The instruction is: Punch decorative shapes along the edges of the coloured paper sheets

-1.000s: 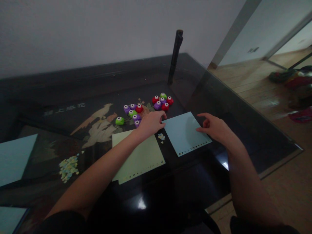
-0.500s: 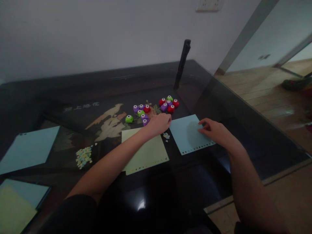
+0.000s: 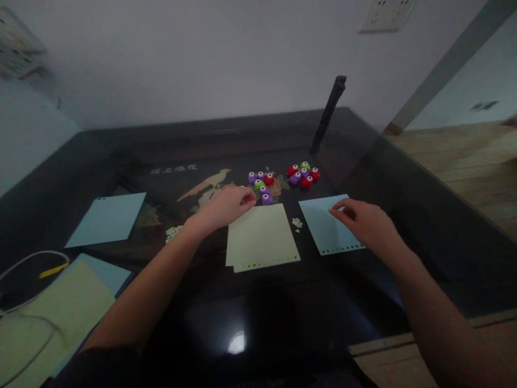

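My left hand [image 3: 226,207] hovers at the far left corner of a pale green sheet [image 3: 262,237] with punched holes along its near edge. Its fingers are curled round something small that I cannot make out, just beside a cluster of purple, green and red craft punches [image 3: 260,186]. My right hand [image 3: 363,223] rests on a light blue sheet [image 3: 319,221], also punched along its near edge, with the fingers loosely bent and the tips on the paper. Between the two sheets lie a few paper bits [image 3: 297,222].
A second cluster of punches [image 3: 302,173] sits behind the blue sheet, near a leaning black post [image 3: 328,113]. On the dark glass table [image 3: 242,318], another blue sheet [image 3: 107,218], a paper stack [image 3: 52,307], a white cable [image 3: 24,258] and confetti [image 3: 173,233] lie left. The table's edge is at right.
The view has swung left, bringing more paper into sight. My left hand moved left from the gap between the sheets to the green sheet's far corner, covering the lone green punch. The right hand stayed on the blue sheet.
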{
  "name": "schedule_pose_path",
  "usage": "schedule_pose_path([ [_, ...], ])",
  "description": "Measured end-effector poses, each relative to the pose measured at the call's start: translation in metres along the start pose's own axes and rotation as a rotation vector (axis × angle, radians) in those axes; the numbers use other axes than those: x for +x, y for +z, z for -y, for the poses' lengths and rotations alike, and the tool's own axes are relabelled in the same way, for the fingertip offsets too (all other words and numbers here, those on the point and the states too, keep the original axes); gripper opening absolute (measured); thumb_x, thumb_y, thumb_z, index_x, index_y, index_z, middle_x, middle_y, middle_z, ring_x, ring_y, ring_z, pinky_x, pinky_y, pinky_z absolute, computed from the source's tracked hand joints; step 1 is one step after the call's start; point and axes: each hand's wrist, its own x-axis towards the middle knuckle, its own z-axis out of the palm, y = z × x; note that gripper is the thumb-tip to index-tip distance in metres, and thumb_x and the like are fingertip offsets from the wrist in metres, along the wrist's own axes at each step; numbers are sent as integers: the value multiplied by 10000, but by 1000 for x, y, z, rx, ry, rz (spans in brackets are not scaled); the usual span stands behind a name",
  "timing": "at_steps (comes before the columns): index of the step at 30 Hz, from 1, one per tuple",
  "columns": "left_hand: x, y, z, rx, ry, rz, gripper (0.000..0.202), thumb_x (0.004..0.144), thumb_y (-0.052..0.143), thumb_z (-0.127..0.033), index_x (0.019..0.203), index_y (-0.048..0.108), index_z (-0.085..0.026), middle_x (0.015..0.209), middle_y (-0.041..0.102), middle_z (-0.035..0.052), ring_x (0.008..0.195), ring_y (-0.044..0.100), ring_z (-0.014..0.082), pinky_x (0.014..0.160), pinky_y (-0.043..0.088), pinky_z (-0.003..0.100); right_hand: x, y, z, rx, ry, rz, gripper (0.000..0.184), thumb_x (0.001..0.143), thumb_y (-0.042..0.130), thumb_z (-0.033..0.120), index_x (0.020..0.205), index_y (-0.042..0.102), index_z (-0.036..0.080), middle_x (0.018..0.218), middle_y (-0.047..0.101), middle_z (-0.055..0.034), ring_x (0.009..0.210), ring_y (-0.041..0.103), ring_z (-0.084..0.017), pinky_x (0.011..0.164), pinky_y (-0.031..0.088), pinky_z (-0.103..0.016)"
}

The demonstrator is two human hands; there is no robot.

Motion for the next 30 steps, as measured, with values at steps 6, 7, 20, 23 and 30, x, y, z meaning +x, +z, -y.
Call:
schedule_pose_path([
  [6, -17, 2, 27, 135, -111, 26, 212, 850, 510, -271, 974, 635, -153, 1002, 662, 107, 932, 614, 253, 795, 439, 350, 23, -5, 56, 20, -306, 78, 173, 843, 565, 357, 886, 656, 217, 744, 650, -18, 688, 580, -173, 605, 371, -292],
  [7, -18, 3, 28, 143, -113, 27, 218, 847, 522, -276, 992, 630, -155, 1020, 658, 106, 950, 611, 257, 805, 441, 353, 30, -3, 64, 17, -319, 97, 157, 834, 580, 344, 891, 657, 220, 771, 657, -20, 707, 585, -175, 604, 376, -292],
  [20, -17, 19, 38, 195, -98, 60, 435, 753, 692, -331, 1128, 569, -147, 1180, 584, 126, 1127, 539, 295, 935, 431, 390, 57, 44, 95, -68, -436, 211, 486, 676, 737, 417, 1055, 584, 153, 1090, 605, -140, 1020, 576, -314, 710, 473, -393],
  [23, -15, 19, 38, 170, -102, 66, 430, 753, 691, -322, 1125, 560, -151, 1142, 592, 115, 1092, 550, 284, 923, 437, 382, 59, 45, 95, -59, -428, 216, 490, 674, 739, 409, 1061, 578, 153, 1090, 599, -133, 1008, 583, -309, 710, 479, -390],
  [30, -15, 19, 40, 136, -64, 60, 342, 757, 670, -320, 1042, 570, -160, 1056, 598, 92, 1023, 563, 265, 859, 445, 356, 59, 44, 94, -22, -435, 217, 429, 687, 720, 395, 1022, 574, 169, 1060, 603, -121, 947, 592, -295, 697, 475, -399],
])
